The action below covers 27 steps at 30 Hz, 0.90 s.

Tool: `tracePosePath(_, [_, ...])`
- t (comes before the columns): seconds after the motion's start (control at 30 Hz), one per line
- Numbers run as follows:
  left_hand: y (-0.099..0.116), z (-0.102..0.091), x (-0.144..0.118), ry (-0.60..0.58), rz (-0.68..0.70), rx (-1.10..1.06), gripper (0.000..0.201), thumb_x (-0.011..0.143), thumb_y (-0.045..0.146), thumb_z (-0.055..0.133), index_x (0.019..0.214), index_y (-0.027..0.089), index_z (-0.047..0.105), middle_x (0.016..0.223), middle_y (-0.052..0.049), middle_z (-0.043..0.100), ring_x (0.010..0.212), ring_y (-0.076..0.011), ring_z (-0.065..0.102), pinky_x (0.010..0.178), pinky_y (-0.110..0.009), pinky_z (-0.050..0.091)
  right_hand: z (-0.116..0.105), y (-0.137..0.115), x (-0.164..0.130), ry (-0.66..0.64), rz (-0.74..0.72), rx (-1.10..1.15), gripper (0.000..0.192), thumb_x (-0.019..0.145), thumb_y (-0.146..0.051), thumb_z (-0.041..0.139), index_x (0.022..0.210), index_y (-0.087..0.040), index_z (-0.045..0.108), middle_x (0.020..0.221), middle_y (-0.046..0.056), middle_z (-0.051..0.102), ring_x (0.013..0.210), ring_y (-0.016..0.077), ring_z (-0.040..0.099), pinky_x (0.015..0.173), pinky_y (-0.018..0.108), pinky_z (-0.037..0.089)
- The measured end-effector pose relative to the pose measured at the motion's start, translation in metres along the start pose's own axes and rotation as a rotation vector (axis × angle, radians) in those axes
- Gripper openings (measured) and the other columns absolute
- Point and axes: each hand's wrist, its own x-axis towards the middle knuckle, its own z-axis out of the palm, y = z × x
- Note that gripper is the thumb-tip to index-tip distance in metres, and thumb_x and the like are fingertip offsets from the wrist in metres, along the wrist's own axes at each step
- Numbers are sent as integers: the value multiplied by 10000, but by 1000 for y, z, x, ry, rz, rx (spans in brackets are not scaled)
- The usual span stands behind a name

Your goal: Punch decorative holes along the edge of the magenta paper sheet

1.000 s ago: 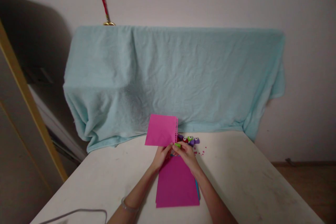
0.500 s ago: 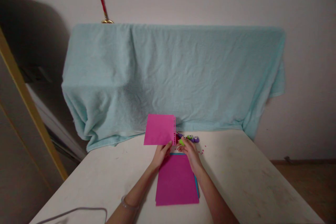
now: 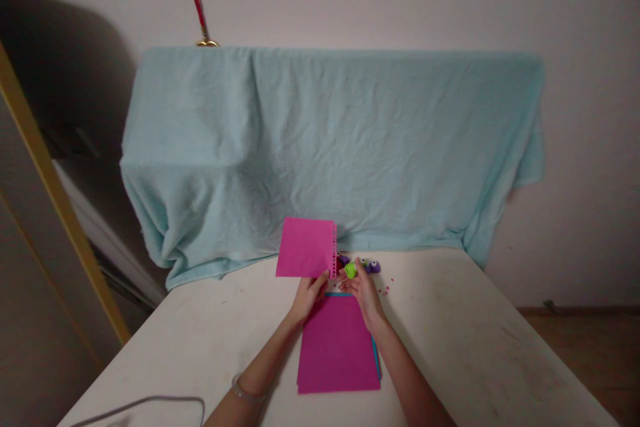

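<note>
Pink paper sheet (image 3: 306,248), punched with a row of holes along its right edge, stands upright above the magenta stack (image 3: 338,345) on the surface (image 3: 450,347), its lower corner pinched in the left hand (image 3: 310,295) grip. Just right of that sheet, the right hand (image 3: 364,289) grip pinches a green punch (image 3: 351,270), with purple punches (image 3: 371,266) touching behind it.

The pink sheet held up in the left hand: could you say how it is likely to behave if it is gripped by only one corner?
The pink sheet stands flat and upright from the left hand pinching its lower edge, so it is probably stiffish card and light. The row of punched holes along its right edge may tear easily there. The right hand holds a green punch.
</note>
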Motion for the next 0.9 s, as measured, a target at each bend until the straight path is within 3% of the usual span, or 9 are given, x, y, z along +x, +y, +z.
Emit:
tracePosePath(0.5, [-1, 2, 1, 39, 2, 18, 467, 816, 547, 525, 562, 157, 481, 458, 27, 412, 421, -84, 352, 440, -237, 223, -9, 9, 10, -97, 166, 71, 615, 879, -635, 336, 670, -158, 663, 576, 91, 647, 523, 191, 597, 579, 281, 464])
tracePosePath(0.7, [-6, 0, 3, 45, -25, 4, 442, 790, 539, 541, 571, 160, 479, 472, 36, 403, 430, -80, 341, 443, -233, 213, -9, 7, 8, -143, 180, 155, 584, 861, -640, 385, 666, -159, 651, 577, 80, 631, 503, 177, 571, 570, 280, 457])
tracePosePath(0.9, [-12, -1, 6, 60, -41, -16, 435, 764, 551, 570, 591, 161, 486, 480, 49, 393, 430, -76, 327, 442, -227, 205, -7, 7, 8, -68, 184, 179, 499, 812, -647, 478, 686, -183, 613, 630, 48, 611, 460, 150, 508, 507, 275, 427])
